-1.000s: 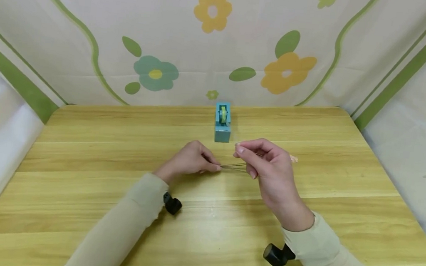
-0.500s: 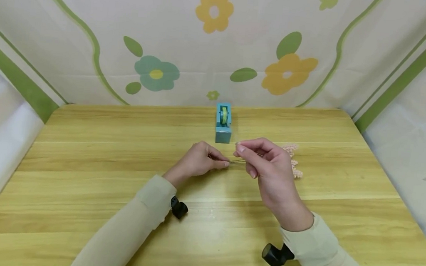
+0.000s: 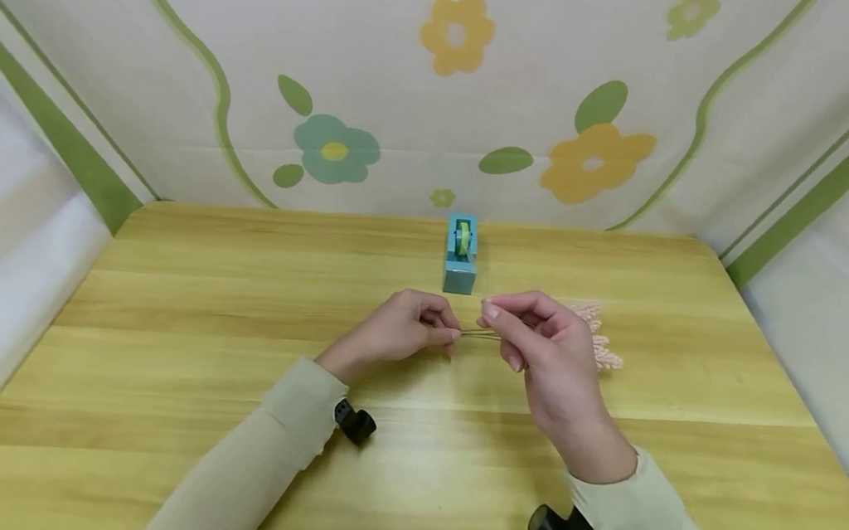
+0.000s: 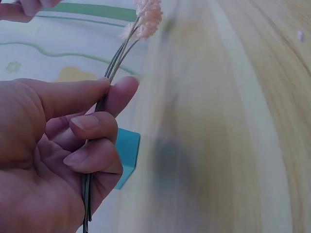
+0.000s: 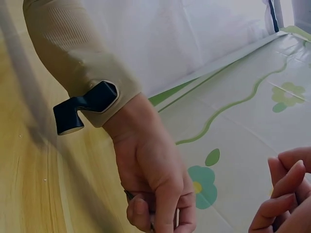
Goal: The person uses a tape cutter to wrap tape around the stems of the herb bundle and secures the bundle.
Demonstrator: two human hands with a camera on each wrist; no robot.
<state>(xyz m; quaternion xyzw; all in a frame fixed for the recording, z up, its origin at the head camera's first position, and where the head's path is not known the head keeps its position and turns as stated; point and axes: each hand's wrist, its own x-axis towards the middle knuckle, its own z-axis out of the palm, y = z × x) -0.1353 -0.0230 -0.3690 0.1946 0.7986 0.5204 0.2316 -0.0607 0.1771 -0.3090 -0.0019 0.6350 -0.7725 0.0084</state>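
My left hand (image 3: 408,326) grips a thin bunch of dark stems (image 4: 115,60), thumb and index finger pinching them while the other fingers curl about their lower part. Pale pink flower heads (image 4: 147,19) top the stems; in the head view the flowers (image 3: 604,354) show partly behind my right hand (image 3: 548,350). That hand is raised, its thumb and index fingertips pinched together on what looks like a small bit of clear tape, mostly hidden. The stems (image 3: 477,333) pass behind it in this view. Just beyond both hands stands a teal tape dispenser (image 3: 459,280).
The wooden table (image 3: 206,281) spreads out around the hands. A white cloth with printed flowers (image 3: 457,35) hangs behind it, and white cloth sides (image 3: 16,224) rise left and right. A black wrist camera (image 3: 355,423) sits at each sleeve.
My left hand has moved right, closer to the right hand, with the stems. The pink flowers now show more beyond the right hand. The head view has shifted slightly; the right hand keeps its pinch.
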